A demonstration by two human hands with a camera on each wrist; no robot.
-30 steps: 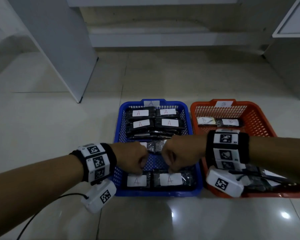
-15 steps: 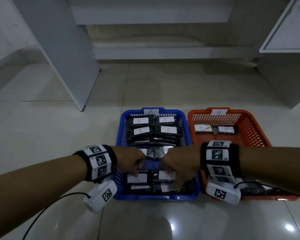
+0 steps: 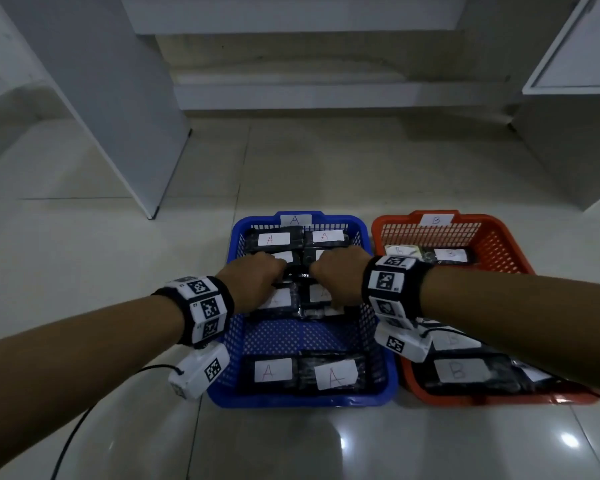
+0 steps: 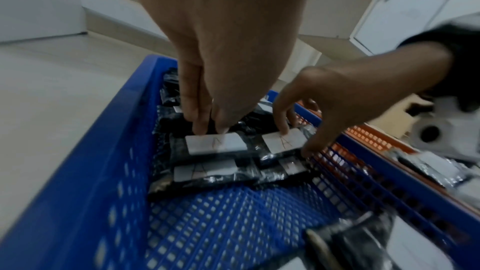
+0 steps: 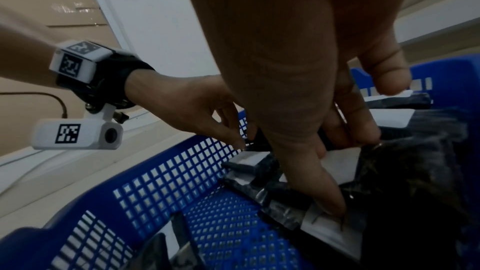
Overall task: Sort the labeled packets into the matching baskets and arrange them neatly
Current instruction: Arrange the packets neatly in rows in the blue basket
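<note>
Black A-labelled packets [image 3: 281, 301] sit mid blue basket [image 3: 234, 344], left hand [image 3: 253, 282] pinching the 9 o'clock stack, right hand [image 3: 340, 277] gripping the 3 o'clock stack [image 3: 317, 299]. Two more A packets [image 3: 302, 374] at basket's 6 o'clock; orange B basket [image 3: 499, 244] at 3 o'clock.

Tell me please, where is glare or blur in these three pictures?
Head view: dim but sharp, ceiling lights glare on the floor tiles and walls bow from the wide lens. Left wrist view: the blue basket is smeared by motion blur. Right wrist view: the right hand looms dark and soft, the packets in shadow.
</note>
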